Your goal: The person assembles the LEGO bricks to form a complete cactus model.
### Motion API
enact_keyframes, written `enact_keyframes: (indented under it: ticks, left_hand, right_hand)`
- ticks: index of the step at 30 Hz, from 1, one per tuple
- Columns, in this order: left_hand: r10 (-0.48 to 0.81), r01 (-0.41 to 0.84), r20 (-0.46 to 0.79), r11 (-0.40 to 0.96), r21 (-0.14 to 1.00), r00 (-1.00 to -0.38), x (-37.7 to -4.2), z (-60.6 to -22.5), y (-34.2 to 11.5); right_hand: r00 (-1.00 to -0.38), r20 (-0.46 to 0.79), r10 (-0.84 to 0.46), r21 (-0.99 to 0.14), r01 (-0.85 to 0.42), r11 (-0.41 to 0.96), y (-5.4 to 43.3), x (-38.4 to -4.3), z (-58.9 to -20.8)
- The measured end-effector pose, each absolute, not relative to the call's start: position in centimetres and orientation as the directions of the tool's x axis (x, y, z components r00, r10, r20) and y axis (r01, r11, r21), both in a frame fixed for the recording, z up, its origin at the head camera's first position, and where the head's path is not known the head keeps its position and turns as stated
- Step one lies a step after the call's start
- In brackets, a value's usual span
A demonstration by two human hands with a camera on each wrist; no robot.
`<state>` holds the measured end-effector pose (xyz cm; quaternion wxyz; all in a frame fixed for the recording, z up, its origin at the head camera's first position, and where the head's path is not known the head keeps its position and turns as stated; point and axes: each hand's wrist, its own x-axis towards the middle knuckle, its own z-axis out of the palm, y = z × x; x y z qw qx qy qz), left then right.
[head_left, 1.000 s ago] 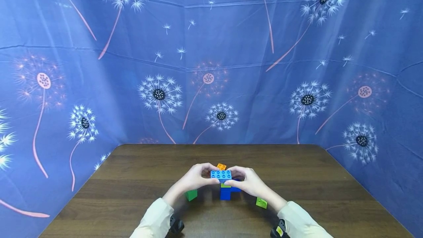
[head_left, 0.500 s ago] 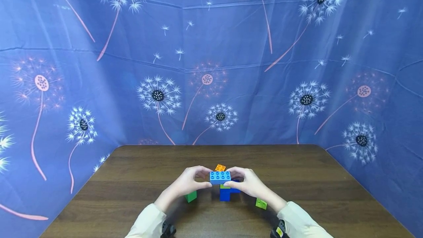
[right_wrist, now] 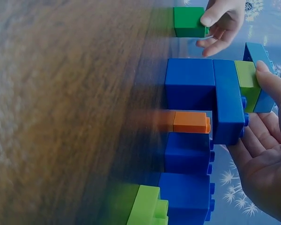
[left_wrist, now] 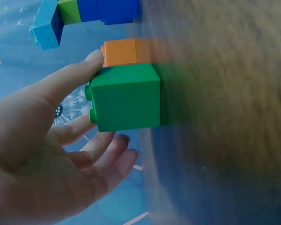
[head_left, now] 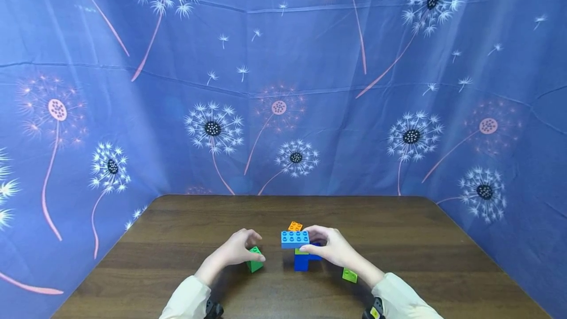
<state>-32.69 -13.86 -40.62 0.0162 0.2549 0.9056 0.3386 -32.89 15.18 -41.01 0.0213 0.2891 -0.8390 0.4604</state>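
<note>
A light blue brick [head_left: 294, 243] tops a small stack, projecting to its left. Under it come a lime green brick [right_wrist: 247, 84], a blue brick [right_wrist: 227, 101] laid crosswise and a blue brick [right_wrist: 189, 84] on the table. My right hand [head_left: 334, 247] holds the light blue brick at its right end, the thumb on the near side. To the left, my left hand [head_left: 232, 251] hangs round a green brick [left_wrist: 126, 101] standing on the table. Its thumb and fingers are spread either side of the brick's studded top, and no firm grip shows.
An orange brick [head_left: 295, 226] stands on the table behind the stack. Another lime green brick [head_left: 349, 275] lies to the right, near my right forearm. In the right wrist view, further blue bricks [right_wrist: 186, 199] stand beside the stack. A blue patterned cloth [head_left: 283, 63] hangs behind the table.
My left hand has let go of the light blue brick's left end and moved left and down to the green brick. My right hand stays at the light blue brick.
</note>
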Motion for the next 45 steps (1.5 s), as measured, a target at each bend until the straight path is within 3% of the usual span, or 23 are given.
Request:
enact_keyframes:
  ticks: [11,19,28,36,45]
  left_hand:
    - [0.473,0.378,0.024,0.67,0.639,-0.881,-32.2,-40.4,-14.3]
    - [0.505,0.449,0.102,0.636,0.628,-0.857,-32.5,-40.3,-14.2]
    - [0.491,0.538,0.307,0.446,0.715,-0.815,-33.3,-39.8,-14.1]
    - [0.348,0.411,0.257,0.505,0.759,-0.902,-32.6,-38.4,-13.2]
    - [0.29,0.432,0.325,0.499,0.751,-0.9,-32.2,-37.0,-12.4]
  right_hand:
    - [-0.836,0.296,-0.462,-0.77,-0.495,0.403,15.1,-32.8,-40.6]
    - [-0.838,0.275,-0.471,-0.782,-0.48,0.398,14.3,-30.0,-37.7]
    - [-0.837,0.296,-0.461,-0.773,-0.493,0.4,14.8,-31.7,-39.7]
    - [-0.828,0.3,-0.474,-0.781,-0.499,0.376,15.0,-32.6,-40.6]
    - [-0.829,0.31,-0.466,-0.769,-0.506,0.39,15.1,-32.7,-40.5]
